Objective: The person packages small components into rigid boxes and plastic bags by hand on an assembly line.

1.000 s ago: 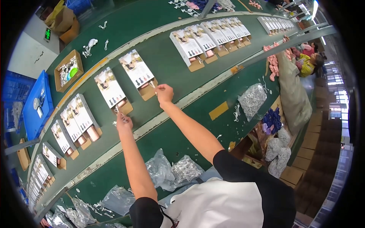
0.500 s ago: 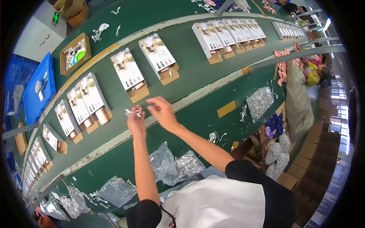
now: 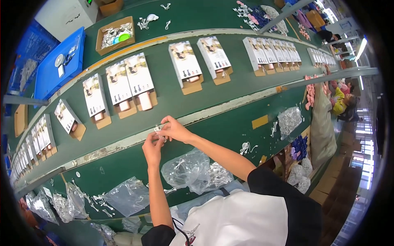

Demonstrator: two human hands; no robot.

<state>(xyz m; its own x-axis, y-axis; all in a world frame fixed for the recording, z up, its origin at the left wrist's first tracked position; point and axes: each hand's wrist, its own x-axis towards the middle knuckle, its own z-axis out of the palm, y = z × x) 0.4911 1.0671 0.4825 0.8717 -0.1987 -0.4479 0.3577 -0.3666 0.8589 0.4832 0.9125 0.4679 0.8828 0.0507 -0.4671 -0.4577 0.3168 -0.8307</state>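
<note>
Head view: a white cable (image 3: 157,128) sits between the hands (image 3: 176,130), pinched by both.

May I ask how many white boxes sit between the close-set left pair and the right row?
2: left box, nearer the pair; right box, nearer the row; none seems hidden.

Boxes (image 3: 138,76) run lower left to upper right, between far rail (image 3: 230,31) and near rail (image 3: 230,106). Upper left, behind far rail: carton (image 3: 115,47), cables inside; loose cables (image 3: 143,23) to its right, tray (image 3: 47,80) to its left. Before near rail: worktop (image 3: 221,139), bags (image 3: 129,197) lower left and bottom centre, another bag (image 3: 289,121) right of centre, sack (image 3: 322,131) right of that. Left hand (image 3: 152,151) and right hand (image 3: 176,130) mid-frame, cable (image 3: 157,128) between.
</note>
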